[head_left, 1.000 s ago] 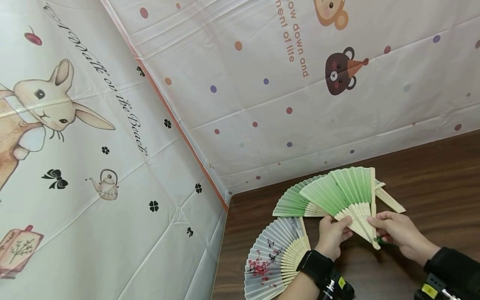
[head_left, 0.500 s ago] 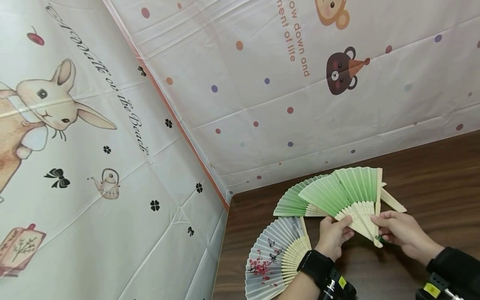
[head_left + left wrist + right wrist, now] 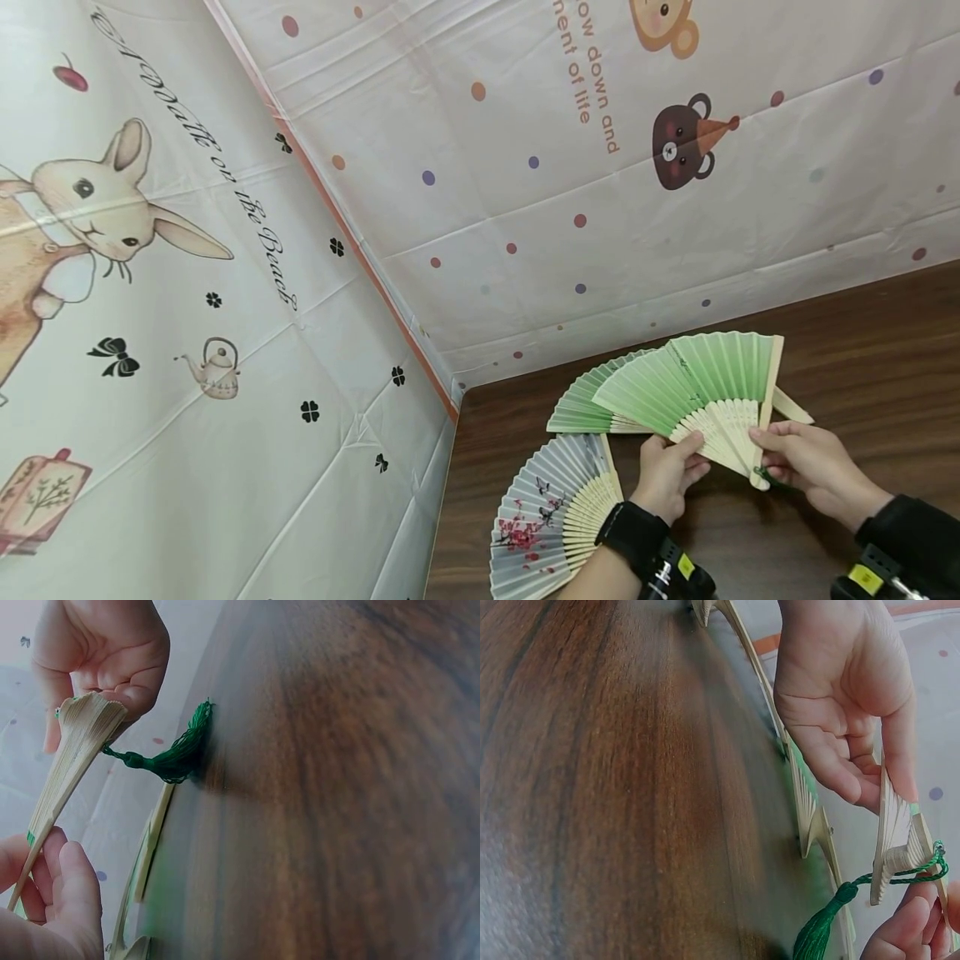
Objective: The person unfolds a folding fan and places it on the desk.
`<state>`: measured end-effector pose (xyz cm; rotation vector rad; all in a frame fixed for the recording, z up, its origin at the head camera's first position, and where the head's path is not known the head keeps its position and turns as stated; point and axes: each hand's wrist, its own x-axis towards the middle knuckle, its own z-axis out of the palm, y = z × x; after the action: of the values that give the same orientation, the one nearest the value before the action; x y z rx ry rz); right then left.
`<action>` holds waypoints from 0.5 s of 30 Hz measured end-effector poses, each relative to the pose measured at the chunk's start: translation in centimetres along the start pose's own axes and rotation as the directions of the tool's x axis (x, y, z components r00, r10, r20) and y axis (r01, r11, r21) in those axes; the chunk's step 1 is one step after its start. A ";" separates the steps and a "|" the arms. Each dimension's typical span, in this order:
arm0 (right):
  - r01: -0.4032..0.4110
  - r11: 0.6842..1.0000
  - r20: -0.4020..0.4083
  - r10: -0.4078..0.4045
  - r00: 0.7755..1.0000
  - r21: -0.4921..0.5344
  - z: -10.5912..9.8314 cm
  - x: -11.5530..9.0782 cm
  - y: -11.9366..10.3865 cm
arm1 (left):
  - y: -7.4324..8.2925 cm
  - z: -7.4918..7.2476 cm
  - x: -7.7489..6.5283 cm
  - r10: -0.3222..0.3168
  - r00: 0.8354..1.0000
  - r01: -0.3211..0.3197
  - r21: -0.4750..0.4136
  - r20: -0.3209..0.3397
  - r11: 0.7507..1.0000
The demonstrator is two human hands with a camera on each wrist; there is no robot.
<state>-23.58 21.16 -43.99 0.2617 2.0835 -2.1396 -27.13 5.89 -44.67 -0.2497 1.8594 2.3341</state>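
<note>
A light green folding fan [image 3: 693,379] with pale wooden ribs is spread partly between my two hands, above the table. My left hand [image 3: 666,475] pinches its left edge, thumb on the ribs. With thumb and fingers my right hand [image 3: 813,467] pinches the right guard stick just above the pivot. From the pivot end hangs a dark green tassel [image 3: 176,754], seen in both wrist views. Behind the held fan lies a second green folding fan [image 3: 581,400], spread on the table and partly covered. A white folding fan [image 3: 536,517] with red blossoms lies spread beside my left forearm.
The dark brown wooden table [image 3: 877,367] carries the fans. A white printed cloth [image 3: 480,208] stands behind it, and another printed cloth [image 3: 225,467] rises on the left. Each wrist wears a black strap with a camera, such as the left strap [image 3: 633,533].
My right hand has moved to the right with the guard stick, and the held fan has spread wider. My left hand stays nearly still. The other two fans have not moved.
</note>
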 end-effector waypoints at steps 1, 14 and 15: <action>-0.002 1.000 0.001 0.002 1.000 0.005 0.0 0.0 0.0 | 0.0 0.0 0.0 0.000 1.000 0.000 0.000 0.001 1.000; -0.008 0.996 -0.006 0.008 1.000 0.094 -0.2 0.0 0.5 | -0.3 -0.1 0.0 -0.004 1.000 0.004 -0.014 -0.001 1.000; -0.007 0.994 -0.005 0.008 1.000 0.106 -0.2 0.0 0.6 | -0.3 -0.1 0.0 -0.003 1.000 0.003 -0.016 0.000 1.000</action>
<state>-23.47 21.33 -44.59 0.2866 1.9718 -2.2506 -27.09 5.88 -44.99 -0.2544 1.8402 2.3475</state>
